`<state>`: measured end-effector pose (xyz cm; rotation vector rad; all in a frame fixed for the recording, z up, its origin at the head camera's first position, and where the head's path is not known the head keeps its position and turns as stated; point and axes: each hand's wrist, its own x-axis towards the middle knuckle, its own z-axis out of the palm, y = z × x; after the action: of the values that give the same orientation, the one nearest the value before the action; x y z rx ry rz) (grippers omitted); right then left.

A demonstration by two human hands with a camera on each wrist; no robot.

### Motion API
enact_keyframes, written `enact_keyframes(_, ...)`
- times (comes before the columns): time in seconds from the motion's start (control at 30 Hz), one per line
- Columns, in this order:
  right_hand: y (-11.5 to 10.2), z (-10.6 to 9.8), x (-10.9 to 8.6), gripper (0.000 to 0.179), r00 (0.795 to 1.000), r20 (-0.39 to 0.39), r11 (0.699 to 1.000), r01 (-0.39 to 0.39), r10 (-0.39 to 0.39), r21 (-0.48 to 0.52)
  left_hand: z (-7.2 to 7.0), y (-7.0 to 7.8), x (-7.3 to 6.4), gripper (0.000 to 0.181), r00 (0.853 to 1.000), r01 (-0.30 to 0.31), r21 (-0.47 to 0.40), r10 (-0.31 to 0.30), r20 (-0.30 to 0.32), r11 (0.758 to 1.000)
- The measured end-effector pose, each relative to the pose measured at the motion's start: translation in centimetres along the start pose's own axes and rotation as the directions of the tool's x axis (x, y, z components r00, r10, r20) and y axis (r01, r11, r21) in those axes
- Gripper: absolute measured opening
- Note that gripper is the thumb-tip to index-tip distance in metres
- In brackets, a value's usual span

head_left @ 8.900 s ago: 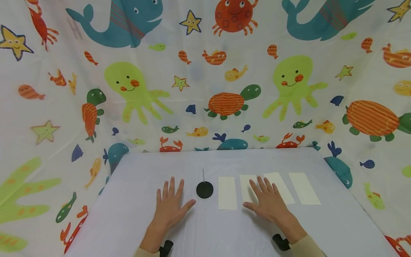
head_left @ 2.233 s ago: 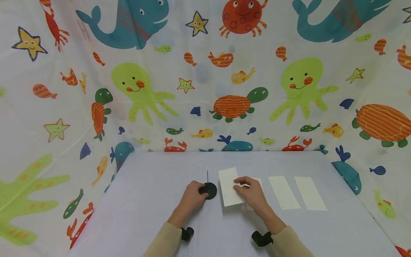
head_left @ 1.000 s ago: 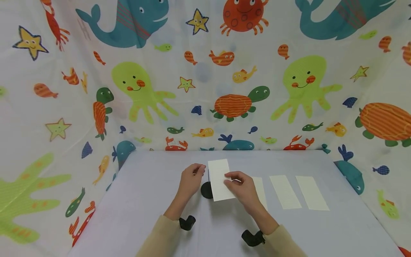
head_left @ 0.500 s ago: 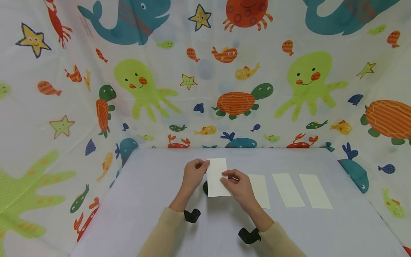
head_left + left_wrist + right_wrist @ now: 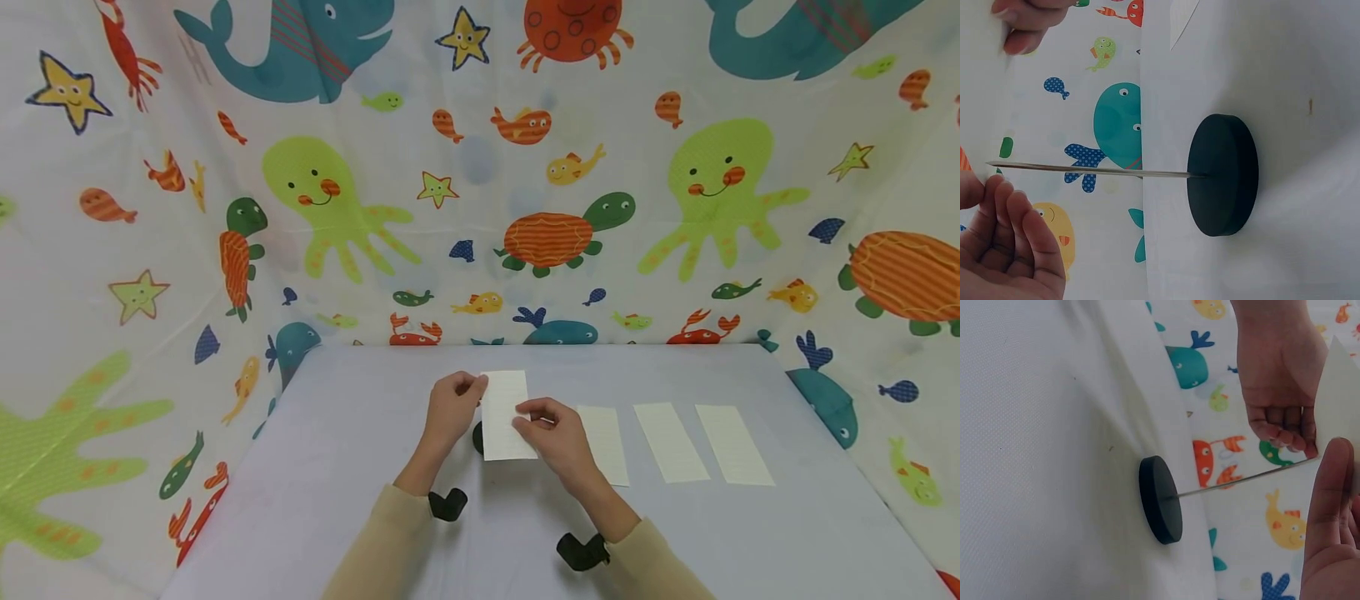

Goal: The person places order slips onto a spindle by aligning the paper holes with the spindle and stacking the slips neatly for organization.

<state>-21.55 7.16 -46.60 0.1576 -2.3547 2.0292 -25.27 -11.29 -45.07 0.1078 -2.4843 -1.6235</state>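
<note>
A lined paper slip (image 5: 501, 417) is held up over a bill spike, whose black round base (image 5: 1222, 175) stands on the table with its thin metal spike (image 5: 1097, 170) pointing up. My left hand (image 5: 452, 408) pinches the slip's upper left edge between thumb and fingers, close to the spike's tip. On the right edge, my right hand (image 5: 557, 433) grips the slip with thumb and fingers. From the head view the slip hides the spike and most of the base. In the left wrist view the tip is at the slip; I cannot tell whether it pierces the paper.
To the right of my right hand, three more paper slips lie flat in a row: the near one (image 5: 606, 446), the middle one (image 5: 671, 442) and the far right one (image 5: 735, 444). A sea-animal curtain (image 5: 465, 167) hangs behind the white table (image 5: 300, 517).
Both hands lay spread at first. My right hand then lifted the leftmost slip and brought it left over the spike. My left hand left the base and took the slip's edge.
</note>
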Motion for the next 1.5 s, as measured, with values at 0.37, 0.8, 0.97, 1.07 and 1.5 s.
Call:
enact_keyframes(0.37,0.1,0.1,-0.1,0.021,1.000,0.009,1.000,-0.026,0.026,-0.011,0.3,-0.5,-0.2,0.024,1.000,-0.016,0.024,0.016,-0.003,1.000)
enact_keyframes(0.8,0.6,0.3,-0.1,0.021,1.000,0.009,1.000,-0.018,0.018,-0.011,0.7,-0.5,-0.2,0.021,0.999,-0.024,0.025,0.024,-0.029,0.999)
enact_keyframes(0.97,0.6,0.4,-0.2,0.020,1.000,0.007,1.000,-0.018,0.018,-0.002,0.7,-0.4,-0.2,0.020,0.999,-0.043,0.023,0.044,-0.032,0.999)
enact_keyframes(1.07,0.6,0.4,-0.2,0.019,1.000,0.001,1.000,-0.021,0.021,-0.006,0.8,-0.5,-0.2,0.020,0.998,-0.054,0.029,0.055,-0.027,0.998)
enact_keyframes(1.5,1.5,0.7,-0.5,0.019,0.999,0.025,0.997,-0.042,0.044,-0.064,1.0,-2.7,-0.2,0.019,1.000,-0.028,0.099,0.026,0.016,0.995)
